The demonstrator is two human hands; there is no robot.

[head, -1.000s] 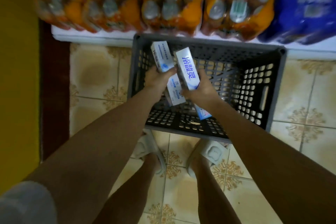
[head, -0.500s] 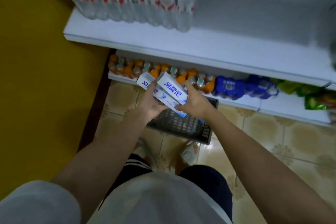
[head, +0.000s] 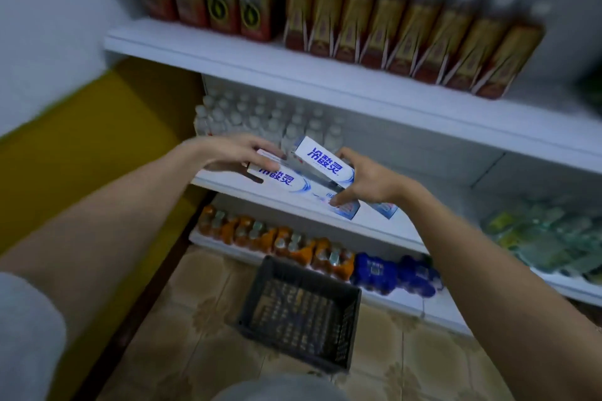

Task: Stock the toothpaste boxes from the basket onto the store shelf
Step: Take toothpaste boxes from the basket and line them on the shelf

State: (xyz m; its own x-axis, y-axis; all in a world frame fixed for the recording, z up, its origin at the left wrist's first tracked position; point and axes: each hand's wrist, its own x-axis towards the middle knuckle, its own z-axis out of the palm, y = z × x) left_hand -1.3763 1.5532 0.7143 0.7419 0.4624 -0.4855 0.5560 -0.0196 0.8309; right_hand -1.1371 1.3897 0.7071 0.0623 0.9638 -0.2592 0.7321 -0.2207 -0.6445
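Bare forearms; short grey sleeve on L; grey shirt front.

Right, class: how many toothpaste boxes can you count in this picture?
3: the top box in the right hand; the lower box held by the left hand; the third box, only its end showing below the right hand. More may be hidden.

Yellow wall left — patterned beige floor tiles — dim light.
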